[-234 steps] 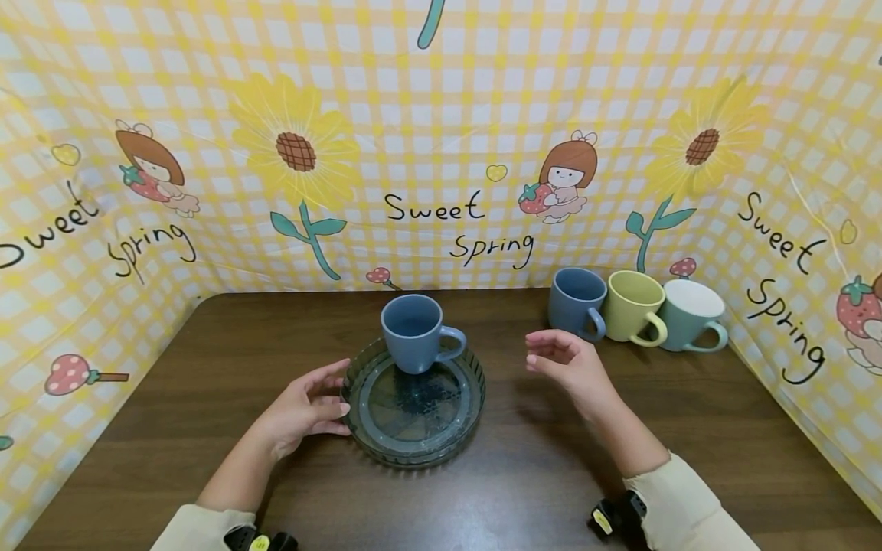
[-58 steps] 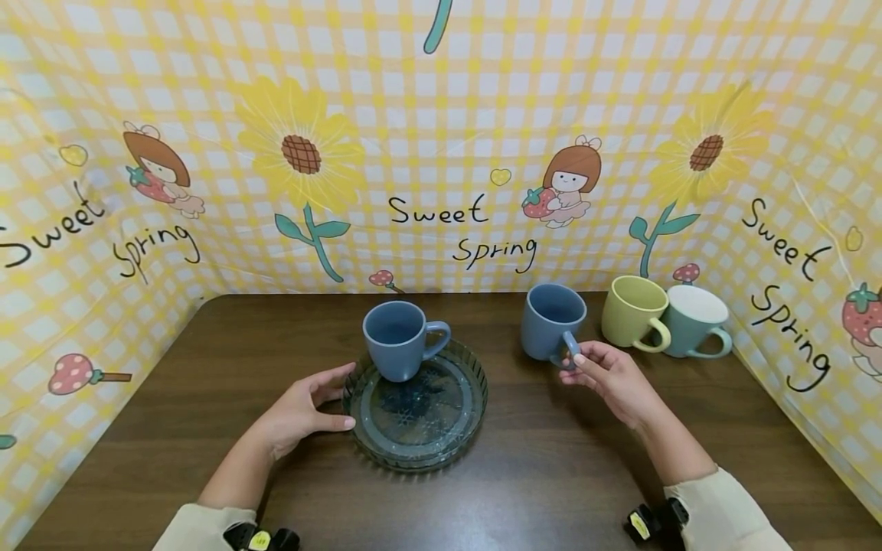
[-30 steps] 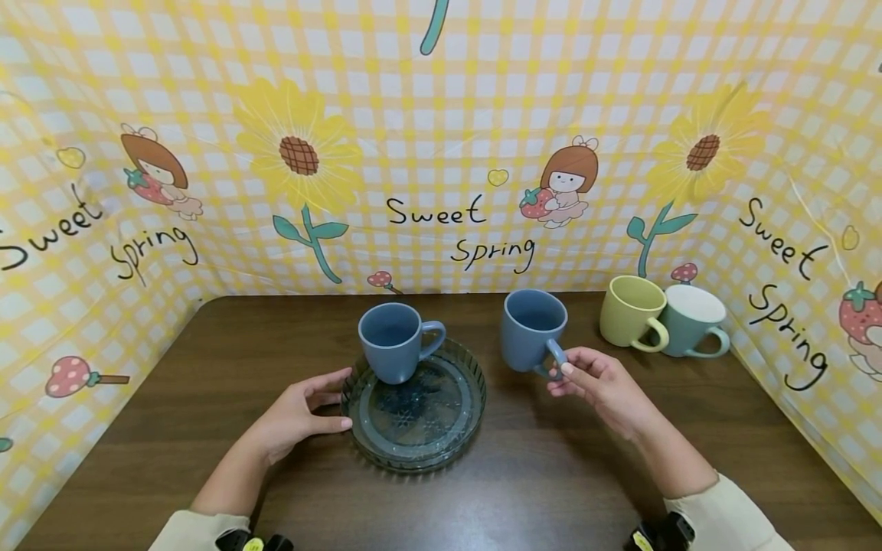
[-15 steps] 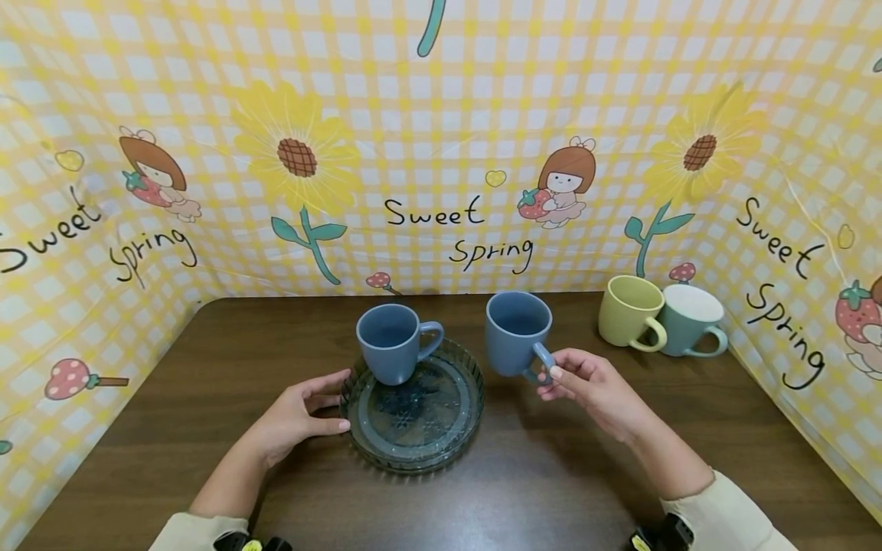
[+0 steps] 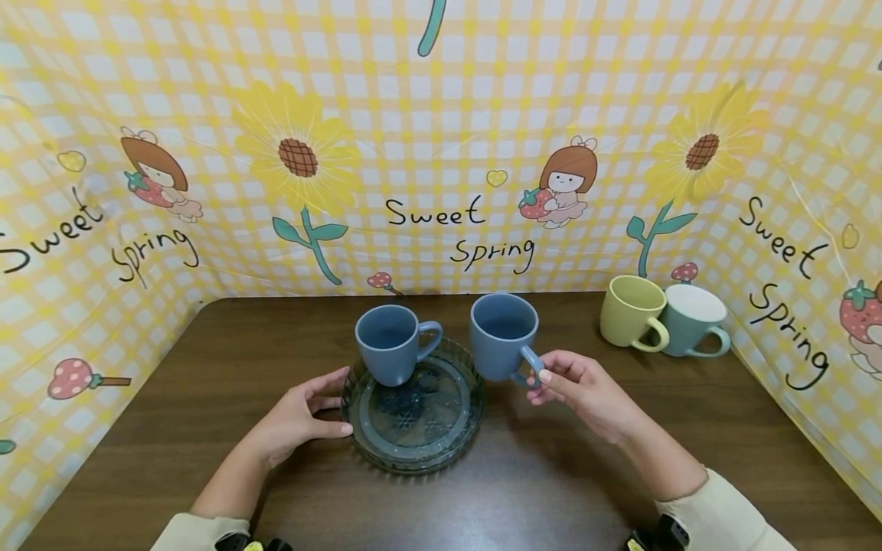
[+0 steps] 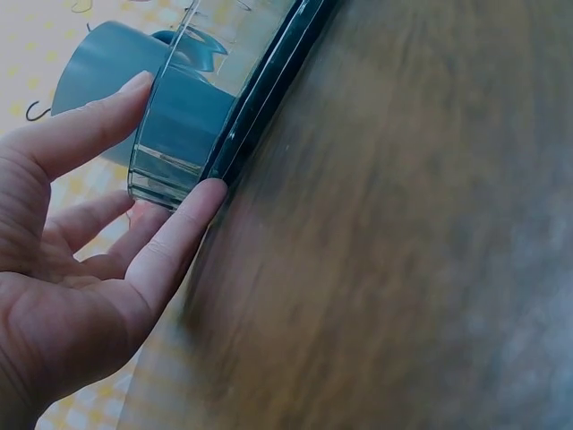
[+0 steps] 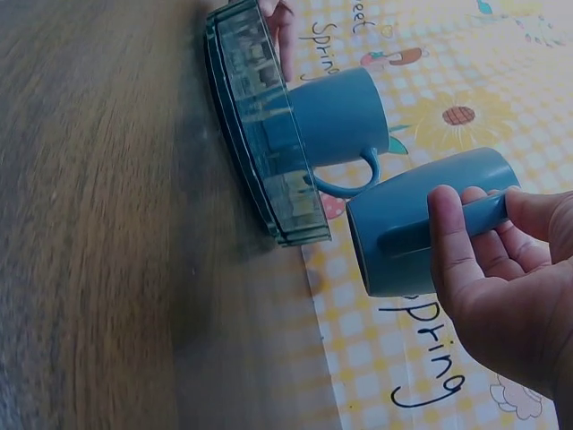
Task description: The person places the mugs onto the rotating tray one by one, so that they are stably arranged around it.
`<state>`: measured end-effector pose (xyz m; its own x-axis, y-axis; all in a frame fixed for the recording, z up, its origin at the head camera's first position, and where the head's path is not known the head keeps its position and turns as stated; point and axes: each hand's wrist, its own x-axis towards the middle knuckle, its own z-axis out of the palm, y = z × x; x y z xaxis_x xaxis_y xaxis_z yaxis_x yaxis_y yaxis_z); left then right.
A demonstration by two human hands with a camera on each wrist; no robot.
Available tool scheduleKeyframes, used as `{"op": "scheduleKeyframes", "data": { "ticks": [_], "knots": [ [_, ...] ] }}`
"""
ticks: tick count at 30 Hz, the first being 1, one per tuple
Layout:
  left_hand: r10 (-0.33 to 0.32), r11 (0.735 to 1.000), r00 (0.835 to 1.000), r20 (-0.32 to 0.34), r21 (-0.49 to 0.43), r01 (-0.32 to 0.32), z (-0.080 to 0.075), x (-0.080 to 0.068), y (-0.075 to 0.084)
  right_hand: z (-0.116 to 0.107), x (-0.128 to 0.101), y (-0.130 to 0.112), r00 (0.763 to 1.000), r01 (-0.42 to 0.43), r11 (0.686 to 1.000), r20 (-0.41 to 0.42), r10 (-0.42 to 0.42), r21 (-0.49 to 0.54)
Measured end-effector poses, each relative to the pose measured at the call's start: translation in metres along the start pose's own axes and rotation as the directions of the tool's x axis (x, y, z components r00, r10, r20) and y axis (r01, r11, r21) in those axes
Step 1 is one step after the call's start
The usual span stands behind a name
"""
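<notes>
A blue mug is held by its handle in the right hand, fingers curled round the handle w/ thumb on top; the mug is kept upright, off the desk, over the right rim of a dark glass tray. In the right wrist view the same mug is seen clear of the wood, its base just beside the tray's ribbed wall, not touching as far as can be told.

The tray is set near the middle of the desk, a bit toward the back edge. A 2nd blue mug is stood on the tray's back-left part, handle pointed right, and is well separated from the held one by a small gap.

The left hand is laid on the desk at the tray's left rim, fingers fairly straight & relaxed, nothing gripped; in the left wrist view the fingertips are seen touching the tray's wall, w/ the thumb along the rim's upper edge.

At the back-right corner of the desk a yellow mug and a teal mug w/ white inside are stood side by side, touching or nearly so, handles turned to the front-right. Both are well apart from the tray.

The desk is dark wood-grain, enclosed on 3 sides by a yellow checked backdrop printed w/ sunflowers and "Sweet Spring"
</notes>
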<state>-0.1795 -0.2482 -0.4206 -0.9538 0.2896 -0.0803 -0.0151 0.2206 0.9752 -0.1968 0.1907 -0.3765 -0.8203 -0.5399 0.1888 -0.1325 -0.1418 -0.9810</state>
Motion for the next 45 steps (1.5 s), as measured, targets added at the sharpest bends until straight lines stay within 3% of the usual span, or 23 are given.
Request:
{"op": "scheduleKeyframes", "data": {
  "ticks": [23,31,45],
  "knots": [
    [-0.006,0.999,1.0,0.006,0.052,0.006,-0.001,0.001,0.001,0.023,0.014,-0.005,0.997,-0.075,0.997,0.027,0.075,-0.013],
    [-0.041,0.997,0.999,0.026,-0.071,0.043,-0.003,0.006,0.0,0.029,0.021,-0.002,0.997,-0.077,0.997,0.025,0.077,-0.018],
    [0.014,0.996,0.999,0.035,0.089,-0.017,-0.013,0.014,0.003,0.041,0.035,0.002,0.993,-0.121,0.993,0.012,0.121,-0.003]
  ]
}}
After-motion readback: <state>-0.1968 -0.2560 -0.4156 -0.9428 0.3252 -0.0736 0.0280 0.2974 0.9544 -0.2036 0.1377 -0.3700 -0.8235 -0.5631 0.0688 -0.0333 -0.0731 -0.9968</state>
